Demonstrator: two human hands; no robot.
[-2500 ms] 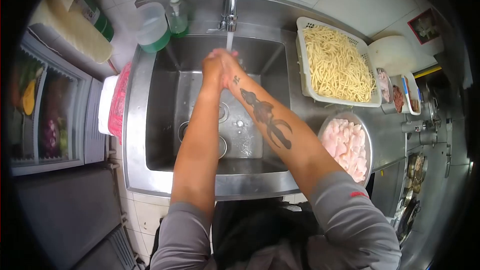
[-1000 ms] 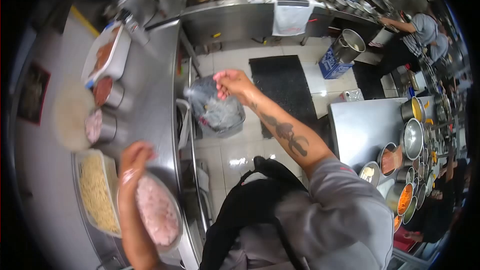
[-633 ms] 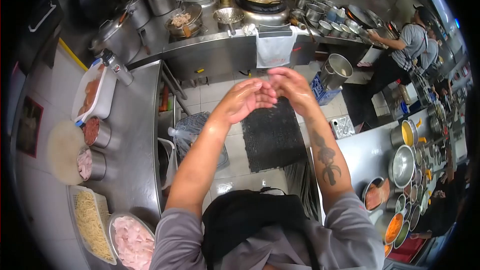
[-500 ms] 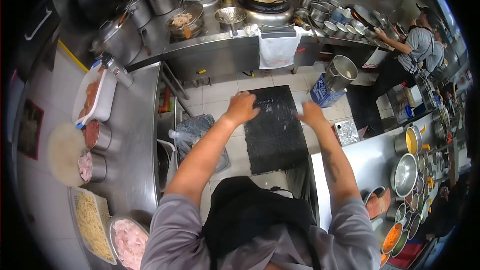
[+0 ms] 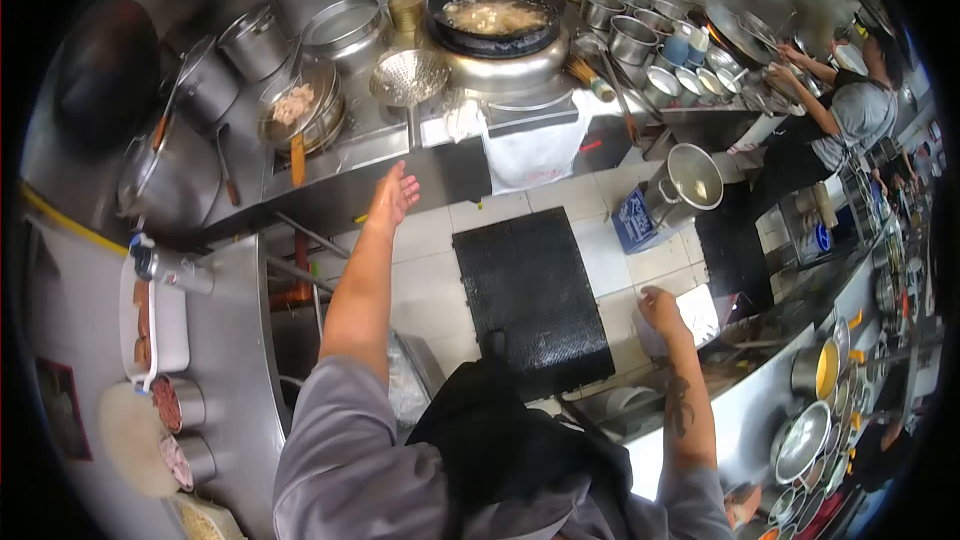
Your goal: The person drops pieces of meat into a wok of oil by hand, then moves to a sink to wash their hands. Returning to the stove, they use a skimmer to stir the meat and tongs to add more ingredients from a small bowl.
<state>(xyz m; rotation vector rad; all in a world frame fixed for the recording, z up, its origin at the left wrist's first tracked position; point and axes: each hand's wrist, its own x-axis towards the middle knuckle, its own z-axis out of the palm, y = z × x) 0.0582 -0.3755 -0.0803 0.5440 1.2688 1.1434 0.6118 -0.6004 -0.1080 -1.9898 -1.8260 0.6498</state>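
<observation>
The left grip (image 5: 394,196) is spread, empty; a round, perforated silver-metal strainer (image 5: 410,77) lies beyond, handle (image 5: 413,127) pointing near. The right grip (image 5: 661,310) looks half-curled; contents unclear.

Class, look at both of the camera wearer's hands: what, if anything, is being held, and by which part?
Nothing is visibly held: the left hand is open near the perforated ladle, and the right hand, partly curled, shows nothing in it.
</observation>
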